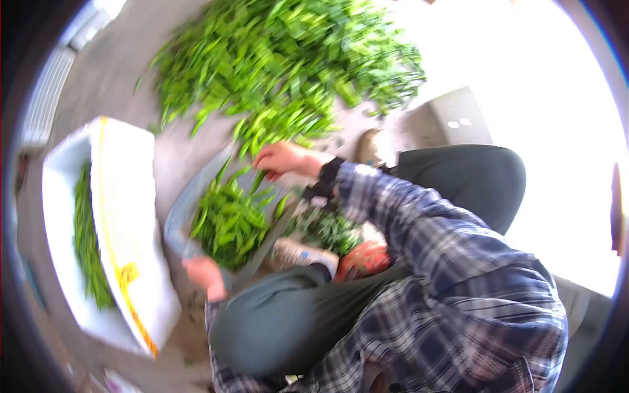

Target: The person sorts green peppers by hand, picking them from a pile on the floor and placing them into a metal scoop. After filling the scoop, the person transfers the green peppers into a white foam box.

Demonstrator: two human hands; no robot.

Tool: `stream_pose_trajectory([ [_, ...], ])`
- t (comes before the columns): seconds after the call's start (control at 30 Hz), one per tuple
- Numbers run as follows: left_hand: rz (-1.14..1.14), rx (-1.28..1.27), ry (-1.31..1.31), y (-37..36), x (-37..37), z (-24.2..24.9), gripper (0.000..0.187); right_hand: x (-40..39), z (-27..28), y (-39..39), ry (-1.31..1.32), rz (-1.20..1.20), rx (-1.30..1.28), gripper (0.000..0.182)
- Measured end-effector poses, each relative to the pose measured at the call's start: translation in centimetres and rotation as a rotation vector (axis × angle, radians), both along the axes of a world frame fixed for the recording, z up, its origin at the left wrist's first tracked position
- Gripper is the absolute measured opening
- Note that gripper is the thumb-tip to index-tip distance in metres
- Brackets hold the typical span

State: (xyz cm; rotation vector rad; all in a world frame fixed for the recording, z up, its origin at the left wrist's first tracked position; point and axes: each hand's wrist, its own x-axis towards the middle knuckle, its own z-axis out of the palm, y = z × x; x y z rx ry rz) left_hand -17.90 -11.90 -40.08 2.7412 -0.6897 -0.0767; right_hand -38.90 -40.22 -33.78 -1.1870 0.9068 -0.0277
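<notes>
My right hand (285, 160) is above a bluish-grey plastic container (175, 226), fingers curled together, with a green pepper (257, 181) hanging at the fingertips. Inside the container lies a heap of green peppers (229, 226). My left hand (205, 275) grips the container's near-left edge, its fingers partly blurred. Just beyond my right hand, a large pile of loose green peppers (282, 59) spreads over the floor.
A white foam box (131, 216) with yellow tape, holding more green peppers (92, 242), stands at the left. Leafy green scraps (334, 229) and a red bundle (365, 260) lie beside my legs. A grey block (458, 118) stands at the right.
</notes>
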Motion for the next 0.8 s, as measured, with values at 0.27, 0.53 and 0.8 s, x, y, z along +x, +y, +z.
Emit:
stream_pose_trajectory([
  [0.27,0.161,0.003,0.101,-1.8,-1.5,3.3,0.038,-11.0,12.5,-13.5,0.445,0.012,-1.238,0.019],
  [0.53,0.056,0.016,0.329,1.2,1.5,0.3,0.040,-37.9,19.7,-28.7,1.883,0.425,-1.816,0.024],
  [0.8,-0.358,0.079,0.433,5.2,1.7,-3.2,0.055,-59.1,27.3,-22.6,2.245,0.537,-1.155,0.029],
])
